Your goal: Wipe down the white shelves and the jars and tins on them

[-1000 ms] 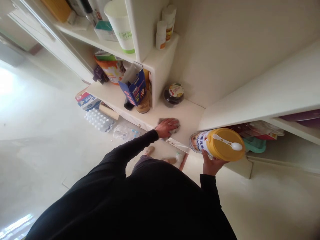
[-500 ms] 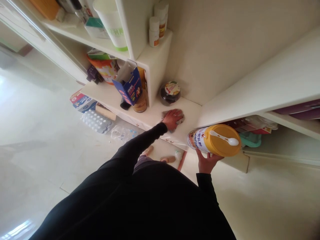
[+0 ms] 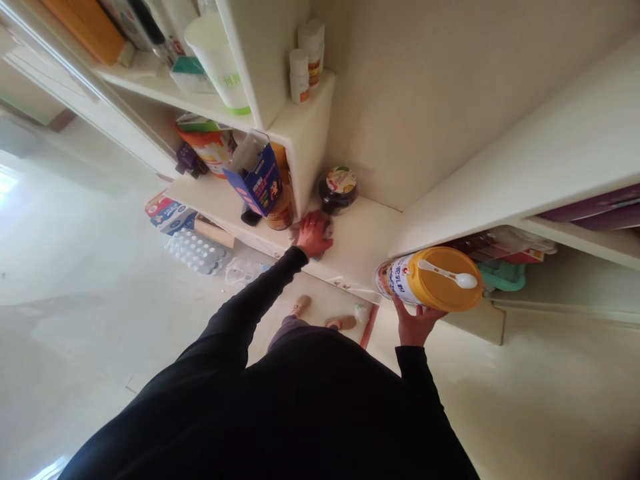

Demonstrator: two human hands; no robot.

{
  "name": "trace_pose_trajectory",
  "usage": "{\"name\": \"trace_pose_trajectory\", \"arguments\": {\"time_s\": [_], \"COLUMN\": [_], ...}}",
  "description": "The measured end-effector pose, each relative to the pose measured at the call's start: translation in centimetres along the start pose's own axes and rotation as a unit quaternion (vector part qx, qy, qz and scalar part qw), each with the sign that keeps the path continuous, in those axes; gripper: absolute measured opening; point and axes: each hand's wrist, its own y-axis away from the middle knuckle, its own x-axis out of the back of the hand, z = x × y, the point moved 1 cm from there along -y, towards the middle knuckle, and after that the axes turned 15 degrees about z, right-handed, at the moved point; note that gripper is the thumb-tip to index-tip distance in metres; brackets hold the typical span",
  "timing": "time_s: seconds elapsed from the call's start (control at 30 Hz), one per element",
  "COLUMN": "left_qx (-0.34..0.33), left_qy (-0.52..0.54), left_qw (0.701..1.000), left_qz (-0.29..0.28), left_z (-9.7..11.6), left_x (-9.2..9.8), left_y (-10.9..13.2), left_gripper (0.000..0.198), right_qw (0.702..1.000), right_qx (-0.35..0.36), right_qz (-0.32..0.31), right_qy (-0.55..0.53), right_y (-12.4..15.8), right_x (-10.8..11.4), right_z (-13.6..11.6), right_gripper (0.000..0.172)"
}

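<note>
My left hand [image 3: 313, 233] presses a grey cloth [image 3: 326, 232] flat against the white shelf top [image 3: 360, 243], close to the shelf divider and just in front of a dark jar [image 3: 338, 189] with a printed lid. Most of the cloth is hidden under the hand. My right hand [image 3: 416, 324] holds up a round tin [image 3: 429, 279] from below; the tin has a yellow lid with a white spoon clipped on it and hovers off the shelf's right front corner.
A blue carton [image 3: 256, 179] and an amber jar [image 3: 281, 210] stand left of my left hand. Upper shelves carry white bottles [image 3: 302, 67], a white cup [image 3: 218, 59] and boxes. On the floor lie a pack of water bottles [image 3: 194, 249] and a carton [image 3: 167, 211].
My left hand has slid the cloth leftward along the shelf, from the open middle to beside the divider and the dark jar. The tin in my right hand has stayed about where it was.
</note>
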Motion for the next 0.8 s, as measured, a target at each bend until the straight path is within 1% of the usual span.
{"name": "trace_pose_trajectory", "arguments": {"time_s": [0.03, 0.1, 0.2, 0.27, 0.33, 0.43, 0.53, 0.67, 0.73, 0.8], "left_qx": [0.005, 0.005, -0.002, 0.001, 0.011, 0.029, 0.047, 0.055, 0.036, 0.007], "left_qy": [0.009, 0.031, 0.066, 0.082, 0.085, 0.063, 0.055, 0.122, 0.143, 0.155], "left_qw": [1.000, 0.997, 0.989, 0.986, 0.985, 0.987, 0.987, 0.975, 0.972, 0.973], "left_qz": [0.017, 0.065, 0.130, 0.147, 0.151, 0.145, 0.141, 0.177, 0.181, 0.170], "left_z": [0.4, 1.3, 2.5, 3.2, 3.7, 4.0, 4.1, 4.8, 5.6, 6.7], "left_x": [0.1, 0.6, 1.1, 1.1, 0.7, -0.1, -0.9, -2.1, -2.9, -3.9], "left_y": [-0.3, -1.3, -4.1, -6.2, -7.9, -9.4, -9.8, -9.5, -9.1, -8.6], "left_gripper": [0.078, 0.092, 0.120, 0.133, 0.141, 0.142, 0.137, 0.133, 0.131, 0.127], "right_qw": [1.000, 0.997, 0.986, 0.983, 0.986, 0.992, 0.997, 0.997, 0.997, 0.997], "right_qx": [-0.014, -0.058, -0.131, -0.152, -0.143, -0.102, -0.072, -0.071, -0.069, -0.070], "right_qz": [-0.003, -0.019, -0.041, -0.043, -0.037, -0.021, -0.002, 0.020, 0.021, 0.018], "right_qy": [0.013, 0.050, 0.090, 0.092, 0.084, 0.068, 0.039, 0.002, -0.006, -0.012], "right_y": [0.4, 1.7, 3.9, 4.7, 4.6, 3.0, 1.4, 0.5, 0.5, 0.4], "right_x": [0.4, 1.3, 2.2, 2.2, 1.6, 0.3, -0.9, -1.4, -1.2, -1.0], "right_z": [0.3, 1.0, 2.3, 2.7, 2.5, 1.7, 0.9, 0.5, 0.7, 1.0], "right_gripper": [0.136, 0.139, 0.147, 0.151, 0.149, 0.136, 0.128, 0.128, 0.131, 0.134]}}
